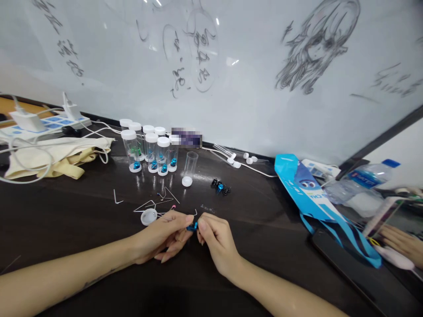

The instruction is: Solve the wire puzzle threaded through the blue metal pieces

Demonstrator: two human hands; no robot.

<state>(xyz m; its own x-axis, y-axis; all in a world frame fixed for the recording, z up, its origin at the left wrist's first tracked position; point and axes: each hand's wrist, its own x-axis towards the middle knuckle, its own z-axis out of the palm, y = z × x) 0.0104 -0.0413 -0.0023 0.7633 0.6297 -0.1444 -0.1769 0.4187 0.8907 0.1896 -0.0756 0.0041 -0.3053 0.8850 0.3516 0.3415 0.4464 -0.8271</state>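
Note:
A small blue metal part (191, 227), its exact kind too small to make out, sits between my two hands above the dark table. My left hand (170, 233) pinches it between thumb and fingers. At its other end, my right hand (214, 235) is closed, thumb against forefinger, gripping the same part. Beside my left hand lie a white round cap (148, 216), several thin bent wires (165, 196) and a small pink-tipped piece (173, 207). A clear tube without a lid (190, 167) stands farther back. Black and blue small parts (220, 186) lie in a pile to its right.
Several capped clear tubes (151, 152) holding blue pieces stand at back left. An L-shaped hex key (116, 198) lies left. White caps (234, 163) rest near the whiteboard (244, 105). At right are a blue bag (294, 189), a bottle (370, 176) and another person's hand (403, 242).

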